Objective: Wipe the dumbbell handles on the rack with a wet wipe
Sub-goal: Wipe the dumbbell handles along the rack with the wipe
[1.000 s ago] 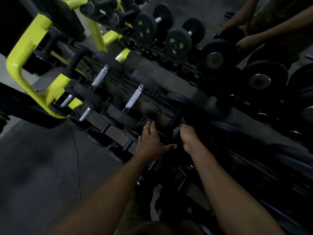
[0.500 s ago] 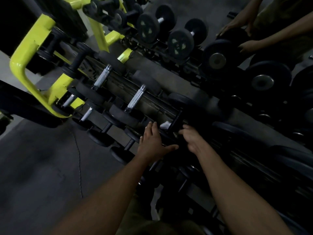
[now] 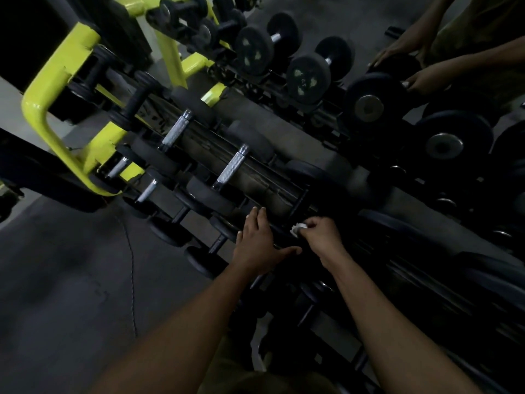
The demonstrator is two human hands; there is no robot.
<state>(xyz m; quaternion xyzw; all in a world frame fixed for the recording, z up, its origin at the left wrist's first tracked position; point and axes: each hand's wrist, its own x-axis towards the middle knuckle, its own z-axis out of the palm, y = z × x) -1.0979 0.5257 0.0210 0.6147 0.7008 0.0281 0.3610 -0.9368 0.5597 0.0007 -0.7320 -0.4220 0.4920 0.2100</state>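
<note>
A long rack (image 3: 199, 143) with yellow-green end frames holds black dumbbells in tiers. Two dumbbells on the upper tier show bright knurled handles (image 3: 231, 169). My right hand (image 3: 321, 237) pinches a small crumpled white wet wipe (image 3: 297, 228) against a dark dumbbell handle (image 3: 298, 204) just right of those. My left hand (image 3: 255, 243) lies flat with straight fingers and spread thumb on the black dumbbell head beside that handle. The lower end of the dark handle is hidden by my hands and shadow.
Another person's two hands (image 3: 420, 78) rest on large dumbbells at the top right. A second row of round dumbbells (image 3: 306, 75) stands behind. Grey floor (image 3: 71, 280) with a thin crack lies to the left. The yellow frame (image 3: 42, 109) juts out at left.
My right hand has drawn back down the dark handle with the wipe, which now shows at my fingertips. My left hand has stayed in place on the dumbbell head.
</note>
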